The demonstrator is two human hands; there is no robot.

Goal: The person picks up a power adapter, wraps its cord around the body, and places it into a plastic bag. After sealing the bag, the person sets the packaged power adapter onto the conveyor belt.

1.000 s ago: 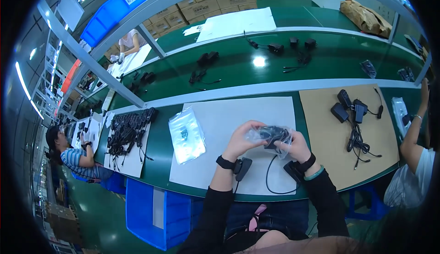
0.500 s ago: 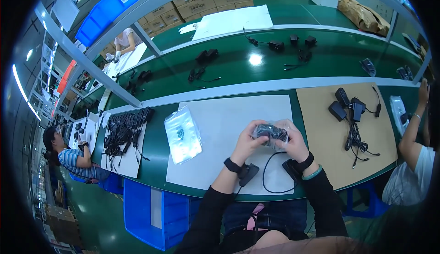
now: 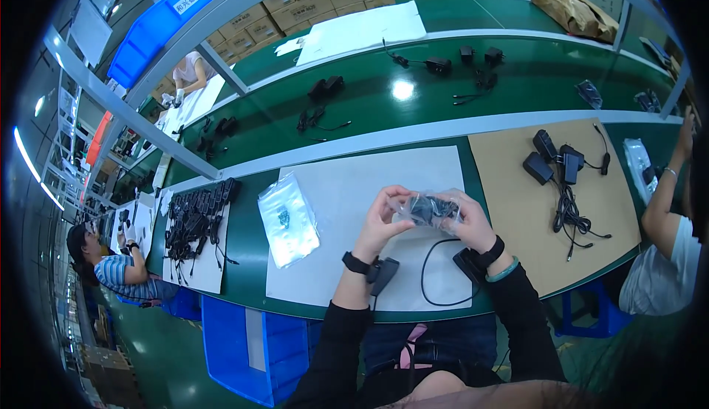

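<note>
"What is the worker holding?"

"A clear plastic bag (image 3: 401, 207) with a black bundle (image 3: 437, 208) inside, raised above the right part of a white sheet (image 3: 343, 180) on a green table (image 3: 247, 250). Creased film blurs the bundle's exact form."

"And the grip?"

"Two-handed. The left hand (image 3: 377, 224) pinches the bag's loose left end between thumb and fingers; the right hand (image 3: 474, 224) clasps the opposite end around the bundle. A black wristband (image 3: 356, 263) circles the left wrist, and a teal bracelet (image 3: 504, 270) the right."

"What lies around them?"

"On the left of the white sheet, flat clear bags (image 3: 288, 224) overlap in a stack. To the right, a brown sheet (image 3: 509, 239) bears black power adapters (image 3: 545, 155), their cords (image 3: 567, 213) gathered toward the worker. Farther left, corded black adapters (image 3: 196, 221) crowd a pale sheet (image 3: 210, 276)."

"Beyond the table?"

"A co-worker (image 3: 127, 269) in a striped shirt sits at far left; a blue bin (image 3: 286, 350) stands below the near edge."
</note>
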